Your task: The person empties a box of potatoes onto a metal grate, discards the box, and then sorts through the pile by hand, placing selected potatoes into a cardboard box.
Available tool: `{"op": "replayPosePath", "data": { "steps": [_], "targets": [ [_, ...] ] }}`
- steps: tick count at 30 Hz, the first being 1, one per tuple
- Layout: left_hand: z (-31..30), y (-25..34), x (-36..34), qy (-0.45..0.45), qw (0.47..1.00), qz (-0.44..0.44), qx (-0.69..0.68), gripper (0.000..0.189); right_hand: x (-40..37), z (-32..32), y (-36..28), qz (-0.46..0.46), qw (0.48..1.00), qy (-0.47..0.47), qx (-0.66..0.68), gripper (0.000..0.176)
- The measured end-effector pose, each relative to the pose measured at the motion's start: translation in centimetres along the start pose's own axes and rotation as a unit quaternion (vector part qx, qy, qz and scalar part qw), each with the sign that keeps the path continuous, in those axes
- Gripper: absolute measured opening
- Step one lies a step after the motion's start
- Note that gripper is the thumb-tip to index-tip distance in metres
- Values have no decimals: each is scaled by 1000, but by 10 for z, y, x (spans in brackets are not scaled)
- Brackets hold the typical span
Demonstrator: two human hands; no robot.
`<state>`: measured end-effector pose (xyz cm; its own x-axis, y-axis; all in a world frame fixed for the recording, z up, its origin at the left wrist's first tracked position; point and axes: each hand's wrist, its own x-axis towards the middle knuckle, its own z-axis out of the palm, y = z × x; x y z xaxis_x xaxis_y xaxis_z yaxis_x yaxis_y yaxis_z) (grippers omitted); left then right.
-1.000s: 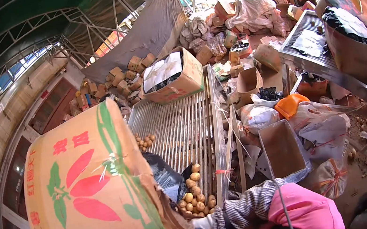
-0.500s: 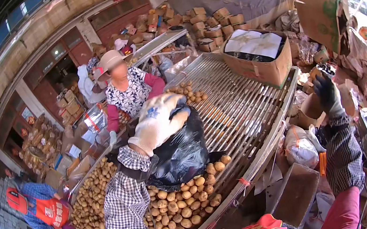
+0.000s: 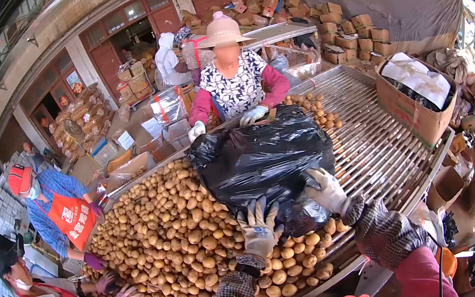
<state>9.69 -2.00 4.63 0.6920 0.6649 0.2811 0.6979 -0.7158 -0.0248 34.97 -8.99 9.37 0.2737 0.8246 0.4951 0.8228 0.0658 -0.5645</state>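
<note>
Stretching crosswise just beyond your spread left hand (image 3: pixel 259 233) and loosely open right hand (image 3: pixel 328 192), the black bag (image 3: pixel 260 157) touches both.

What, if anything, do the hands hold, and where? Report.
The left hand lies open against the black plastic; whether the right hand grips its near right side is unclear.

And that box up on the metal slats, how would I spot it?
Find the slatted metal table holding the potatoes. On its right stands an open cardboard box. Unlike the boxes stacked behind, it has white sheeting over black plastic.
</note>
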Motion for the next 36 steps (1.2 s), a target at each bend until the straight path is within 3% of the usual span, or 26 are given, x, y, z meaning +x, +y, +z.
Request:
{"op": "replayPosePath", "data": {
  "steps": [2,4,6,9,12,13,16,18,21,24,26,27,30,32,34,35,36],
  "targets": [
    [7,1,-4,32,999,-3,-36,77,63,22,-21,-58,996,-21,-64,67],
    [15,-1,-9,78,995,9,-65,74,122,49,-32,-62,982,-58,-170,71],
    [29,-2,-10,141,987,10,-80,69,178,83,-30,-47,981,-74,-173,76],
    [26,-7,-10,101,989,10,-110,66,246,121,-56,48,966,-168,-189,89],
    [31,-12,-8,85,988,10,-131,66,292,147,-58,203,903,-299,-234,101],
    [36,-14,-8,95,986,8,-139,65,301,159,-40,199,897,-298,-259,108],
    [46,-17,-4,96,980,4,-172,66,311,154,-24,186,872,-319,-322,104],
    [49,-18,-3,115,977,12,-177,65,307,113,-33,89,888,-397,-214,96],
    [46,-15,-2,90,980,2,-176,63,288,86,-1,122,873,-391,-265,87],
    [44,-14,-1,105,978,-1,-177,61,237,59,27,133,890,-320,-296,69],
    [42,-14,-2,131,975,-5,-178,59,186,21,6,201,916,-307,-165,64],
    [40,-14,-4,130,974,-4,-184,58,162,20,38,93,943,-279,-156,56],
    [29,-12,-7,171,963,-5,-206,60,109,7,21,32,971,-193,-139,35],
    [19,-18,-9,188,957,3,-220,59,88,1,-12,-5,973,-183,-141,29],
    [26,-20,-10,263,859,-102,-428,65,74,6,1,-84,975,-161,-130,24],
    [37,-27,-6,303,808,-168,-477,68,64,18,13,-105,981,-106,-122,19],
    [48,-35,-4,337,749,-231,-522,70,59,29,26,-82,990,-88,-77,19]
  ]
}}
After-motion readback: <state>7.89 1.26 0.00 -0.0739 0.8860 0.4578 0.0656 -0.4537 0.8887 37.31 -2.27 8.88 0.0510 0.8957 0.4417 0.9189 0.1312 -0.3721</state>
